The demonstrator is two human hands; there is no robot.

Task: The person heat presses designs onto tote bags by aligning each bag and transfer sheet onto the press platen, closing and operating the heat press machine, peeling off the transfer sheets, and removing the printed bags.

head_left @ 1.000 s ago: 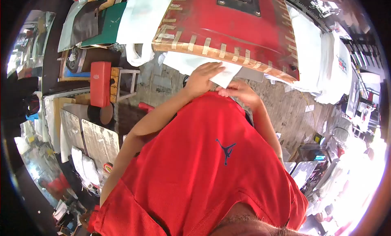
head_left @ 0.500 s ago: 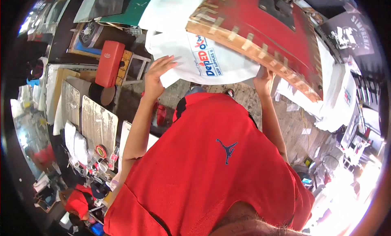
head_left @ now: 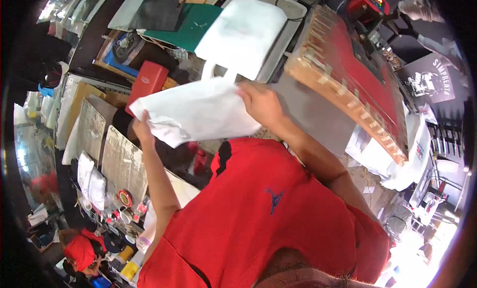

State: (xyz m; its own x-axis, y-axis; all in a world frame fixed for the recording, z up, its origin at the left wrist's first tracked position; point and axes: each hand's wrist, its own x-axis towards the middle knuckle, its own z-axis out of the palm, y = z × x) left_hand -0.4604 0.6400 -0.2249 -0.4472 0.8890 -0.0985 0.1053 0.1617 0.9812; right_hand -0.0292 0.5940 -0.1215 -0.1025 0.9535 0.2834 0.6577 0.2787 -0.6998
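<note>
A white cloth piece (head_left: 198, 111) is stretched between my two hands, its near side showing no print. My left hand (head_left: 144, 131) pinches its left edge, beside the red box (head_left: 148, 83). At the upper right corner of the cloth, my right hand (head_left: 263, 105) grips it with the fingers closed. Just beyond lies a white bag (head_left: 243, 37) with handles, flat on a grey board. To the right, the red heat-press-like or screen frame (head_left: 348, 64) with taped wooden edges sits tilted above a grey flat surface (head_left: 318, 111).
Upper left holds a green sheet (head_left: 186, 27) and dark sheets. Worn boards (head_left: 121, 161) and a tape roll (head_left: 124, 198) lie left. A person in red (head_left: 82, 251) is at lower left. More white bags (head_left: 415, 156) hang right, below a red device (head_left: 367, 7) with lit digits.
Both hands and the white cloth have moved left, out from under the taped frame. The print seen half a second ago no longer shows. The view has turned, revealing the grey surface.
</note>
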